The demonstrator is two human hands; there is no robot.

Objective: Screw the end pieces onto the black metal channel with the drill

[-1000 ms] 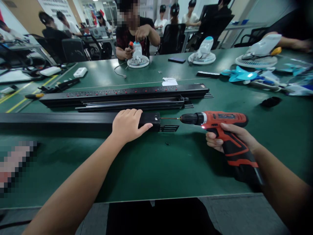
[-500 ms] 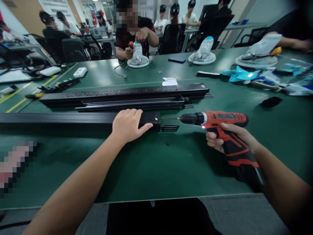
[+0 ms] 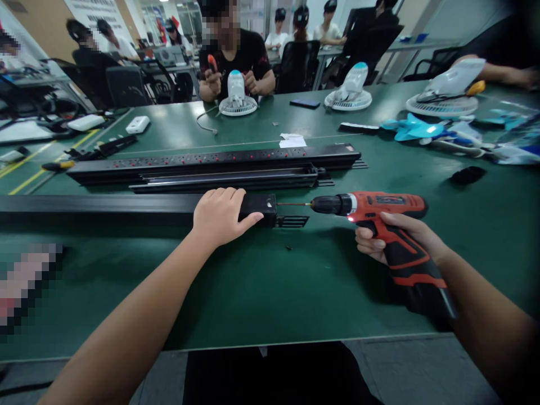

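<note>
My left hand (image 3: 219, 216) lies over the top of a long black metal bar (image 3: 105, 207), fingers over its far side and thumb toward its right end. The bar rests flat on the green table, with a slotted bracket (image 3: 293, 221) sticking out at that end. In my right hand (image 3: 375, 239) is a red and black cordless drill (image 3: 390, 205), its small light lit. The drill's long thin bit (image 3: 293, 204) points left and meets the bar's end face; its exact tip is hard to make out. A tiny dark piece (image 3: 288, 247) lies just below.
Behind the bar lie a black power strip (image 3: 202, 160) with red dots and a narrower black rail (image 3: 236, 179). Across the table (image 3: 253, 304), a co-worker (image 3: 236, 50) sits at a white fan part (image 3: 237, 104). Blue fan blades (image 3: 415, 128) lie far right. A screwdriver (image 3: 59, 166) is at left.
My hands, the drill and the bar look unchanged. The co-worker's hands have moved apart, the red-handled tool now raised left of the fan part.
</note>
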